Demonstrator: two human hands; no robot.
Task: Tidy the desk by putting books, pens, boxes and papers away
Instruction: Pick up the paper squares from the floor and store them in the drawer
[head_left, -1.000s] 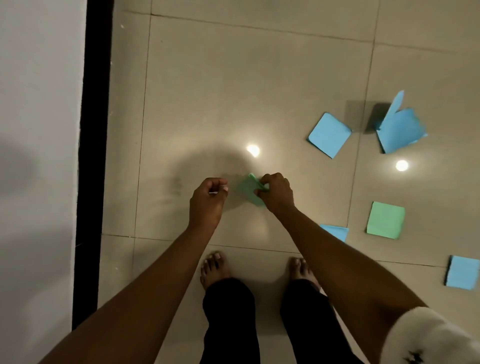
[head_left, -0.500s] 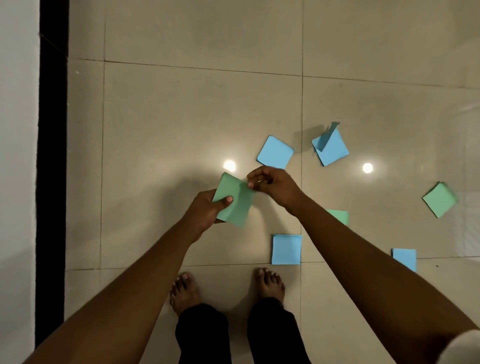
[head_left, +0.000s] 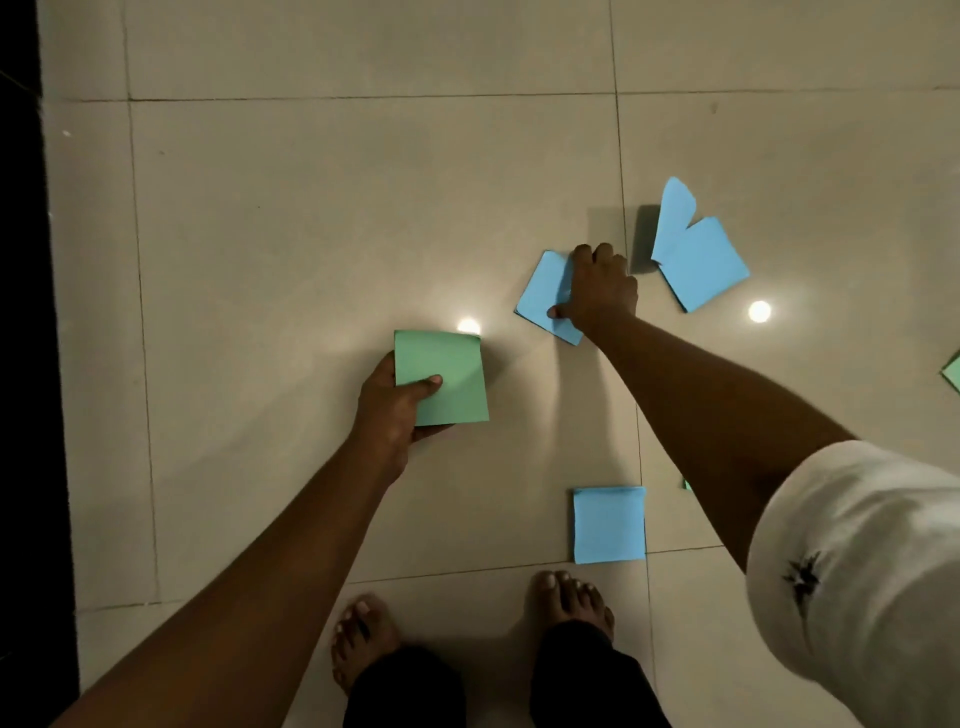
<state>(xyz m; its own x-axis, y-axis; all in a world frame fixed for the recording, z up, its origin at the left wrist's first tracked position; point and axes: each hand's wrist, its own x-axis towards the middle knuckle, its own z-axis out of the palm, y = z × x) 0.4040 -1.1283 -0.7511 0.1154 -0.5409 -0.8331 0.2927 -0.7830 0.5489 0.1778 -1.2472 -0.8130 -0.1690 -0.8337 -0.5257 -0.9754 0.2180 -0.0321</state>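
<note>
Two papers are in hand: the left hand (head_left: 392, 410) pinches a near-square green paper (head_left: 447, 382), thumb on top, edges roughly upright; the right hand (head_left: 602, 291) curls around a blue paper (head_left: 543, 296) lying cornerwise on the floor (head_left: 311, 234).

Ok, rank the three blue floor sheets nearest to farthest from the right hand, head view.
1. Flat blue sheet: under the right hand, touching it.
2. Curled blue sheet: just right of the hand.
3. Blue sheet by the feet: nearer the person.
</note>
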